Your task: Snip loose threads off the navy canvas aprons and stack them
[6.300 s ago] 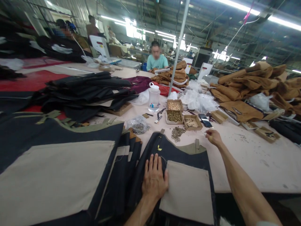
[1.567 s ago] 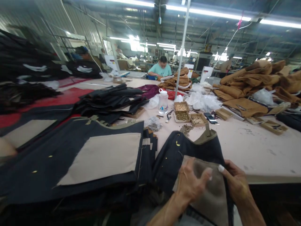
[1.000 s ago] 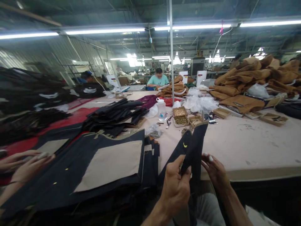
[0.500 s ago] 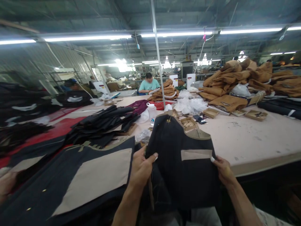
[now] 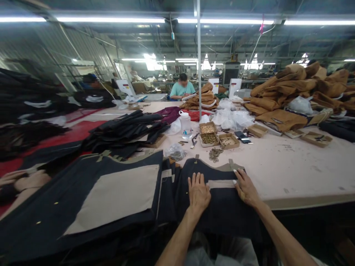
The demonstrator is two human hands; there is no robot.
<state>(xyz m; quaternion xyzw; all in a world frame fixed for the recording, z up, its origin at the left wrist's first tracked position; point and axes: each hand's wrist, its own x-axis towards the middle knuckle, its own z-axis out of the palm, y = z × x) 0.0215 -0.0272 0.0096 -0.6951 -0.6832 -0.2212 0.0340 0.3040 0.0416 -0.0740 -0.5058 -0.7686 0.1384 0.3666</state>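
Observation:
A dark garment panel (image 5: 222,207) with a tan strip (image 5: 222,184) and tan-bound top edge lies on the table's near edge, its lower part hanging toward me. My left hand (image 5: 199,194) rests flat on it, left of the strip, fingers spread. My right hand (image 5: 246,188) touches the panel's right side by the strip's end, fingers stretched out and holding nothing that I can see. To the left lies a stack of similar dark panels (image 5: 69,192), the top one bearing a large tan patch (image 5: 119,194).
Beyond the panel are loose metal rings (image 5: 215,155), a box of brass-coloured pieces (image 5: 209,139), a jug (image 5: 185,125) and a phone (image 5: 243,137). A metal pole (image 5: 199,59) rises behind. Brown garments (image 5: 291,88) are heaped at right. Another person's hands (image 5: 30,183) are at far left.
The panel, held up between both hands before, now lies lowered on the table. My left hand has gone from gripping its edge to lying flat on it. The view has shifted slightly.

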